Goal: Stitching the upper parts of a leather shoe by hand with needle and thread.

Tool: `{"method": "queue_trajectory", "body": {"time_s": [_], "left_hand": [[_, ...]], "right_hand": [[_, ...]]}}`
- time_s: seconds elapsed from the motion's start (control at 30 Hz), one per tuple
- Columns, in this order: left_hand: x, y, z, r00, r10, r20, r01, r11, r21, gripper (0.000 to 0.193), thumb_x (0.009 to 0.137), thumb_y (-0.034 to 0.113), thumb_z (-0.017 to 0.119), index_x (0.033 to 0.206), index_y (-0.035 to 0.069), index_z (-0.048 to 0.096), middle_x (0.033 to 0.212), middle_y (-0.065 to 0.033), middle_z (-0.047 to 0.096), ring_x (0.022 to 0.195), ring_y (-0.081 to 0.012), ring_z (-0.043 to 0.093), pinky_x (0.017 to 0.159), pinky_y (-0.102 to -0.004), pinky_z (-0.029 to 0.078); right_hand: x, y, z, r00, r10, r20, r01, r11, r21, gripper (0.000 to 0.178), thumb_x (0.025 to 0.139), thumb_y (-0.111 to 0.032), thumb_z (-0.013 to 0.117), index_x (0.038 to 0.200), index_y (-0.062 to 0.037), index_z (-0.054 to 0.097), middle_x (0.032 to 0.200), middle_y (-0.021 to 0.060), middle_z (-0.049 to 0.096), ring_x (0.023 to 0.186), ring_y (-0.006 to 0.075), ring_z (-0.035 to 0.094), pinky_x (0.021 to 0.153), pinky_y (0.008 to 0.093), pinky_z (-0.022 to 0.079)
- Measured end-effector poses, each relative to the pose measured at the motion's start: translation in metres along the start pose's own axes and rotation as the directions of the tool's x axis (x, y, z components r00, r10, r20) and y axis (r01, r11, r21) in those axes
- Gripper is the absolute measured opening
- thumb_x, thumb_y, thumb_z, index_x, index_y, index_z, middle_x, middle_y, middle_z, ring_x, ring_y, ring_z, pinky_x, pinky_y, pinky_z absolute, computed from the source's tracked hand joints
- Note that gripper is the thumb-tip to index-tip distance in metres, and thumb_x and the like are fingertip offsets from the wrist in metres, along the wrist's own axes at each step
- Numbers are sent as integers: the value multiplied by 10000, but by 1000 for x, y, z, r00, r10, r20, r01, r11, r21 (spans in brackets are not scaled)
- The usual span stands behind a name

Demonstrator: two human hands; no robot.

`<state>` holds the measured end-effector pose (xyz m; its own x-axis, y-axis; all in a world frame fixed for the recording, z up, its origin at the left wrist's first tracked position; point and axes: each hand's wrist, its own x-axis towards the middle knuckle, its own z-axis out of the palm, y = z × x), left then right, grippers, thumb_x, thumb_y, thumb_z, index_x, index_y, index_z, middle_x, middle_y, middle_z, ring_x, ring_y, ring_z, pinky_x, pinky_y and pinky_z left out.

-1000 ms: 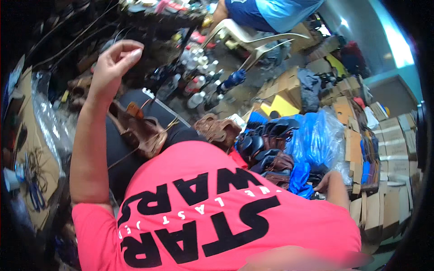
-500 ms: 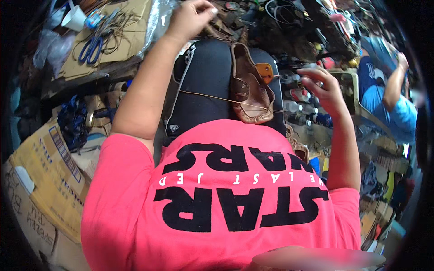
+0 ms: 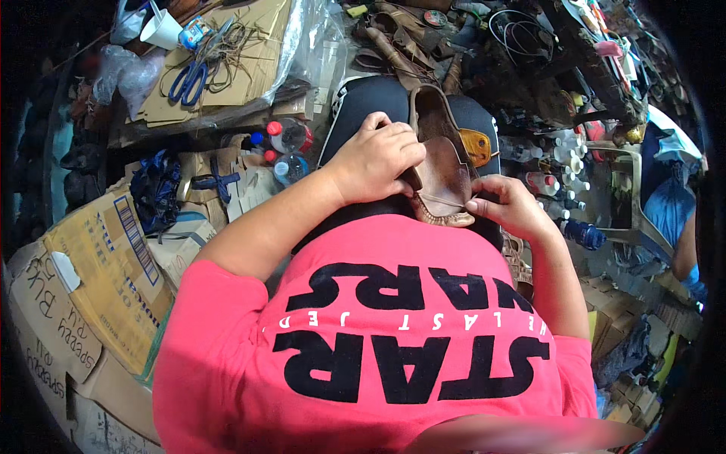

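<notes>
A brown leather moccasin-style shoe (image 3: 442,166) lies on my lap, its gathered toe toward my body and an orange-tan leather flap (image 3: 476,147) at its right side. My left hand (image 3: 382,157) is closed on the shoe's left edge, its fingers curled over the leather. At the right side of the toe my right hand (image 3: 510,204) grips the rim, thumb and fingers bent around it. A thin light thread (image 3: 446,201) crosses the toe opening and ends near my right thumb. Whether a needle is there cannot be made out.
Blue-handled scissors (image 3: 189,82) and cord lie on cardboard (image 3: 162,112) at far left, beside a white cup (image 3: 161,30). Bottles (image 3: 291,136) stand left of my legs, more at right. Cardboard boxes (image 3: 106,261) fill the near left. Another person's arm (image 3: 685,246) shows at right.
My left hand has come down from its raised place onto the shoe. My right hand has moved in from the right to the toe's rim. The thread no longer stretches across my left thigh.
</notes>
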<state>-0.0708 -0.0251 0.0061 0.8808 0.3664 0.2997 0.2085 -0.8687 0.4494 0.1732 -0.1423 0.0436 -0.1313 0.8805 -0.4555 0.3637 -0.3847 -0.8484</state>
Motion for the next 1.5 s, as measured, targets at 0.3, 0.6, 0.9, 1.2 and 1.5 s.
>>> {"method": "queue_trajectory", "body": {"time_s": [0.3,0.6,0.9,1.2,1.5], "left_hand": [[-3,20,6,997,-78,29,73,989,131,442,618,301,774,961,102,578,1000,-49,584,1052,-221,536,908,-408,348],[25,32,35,987,124,107,-59,880,-472,461,758,156,700,1194,100,561,1277,-111,527,1261,-326,422,1047,-408,363],[46,43,47,971,174,166,-48,817,-575,490,761,118,682,1233,114,552,1314,-103,510,1288,-322,399,1053,-411,356],[52,40,51,971,188,146,-73,819,-570,465,761,108,675,1209,107,553,1281,-110,532,1247,-322,444,1044,-415,364],[48,38,50,979,181,89,-119,877,-466,417,727,109,703,1126,86,584,1188,-88,586,1188,-286,504,984,-385,415]], "right_hand": [[-8,-7,-7,1000,-25,11,28,899,-437,205,816,-159,659,795,28,577,727,130,521,694,246,533,644,346,428],[-68,57,-44,994,77,-77,-83,994,-78,268,825,-202,660,721,-9,507,738,46,465,747,156,447,686,293,377],[-97,86,-45,986,45,-163,-28,994,106,273,819,-237,668,693,-34,536,726,11,478,720,122,450,637,271,358],[-94,92,-51,984,110,-138,-76,970,231,255,802,-202,687,675,-39,538,716,-8,470,698,94,461,617,243,361],[-90,86,-53,982,153,-112,-120,959,255,236,754,-182,732,702,-41,550,759,-21,467,724,86,461,637,237,369]]}}
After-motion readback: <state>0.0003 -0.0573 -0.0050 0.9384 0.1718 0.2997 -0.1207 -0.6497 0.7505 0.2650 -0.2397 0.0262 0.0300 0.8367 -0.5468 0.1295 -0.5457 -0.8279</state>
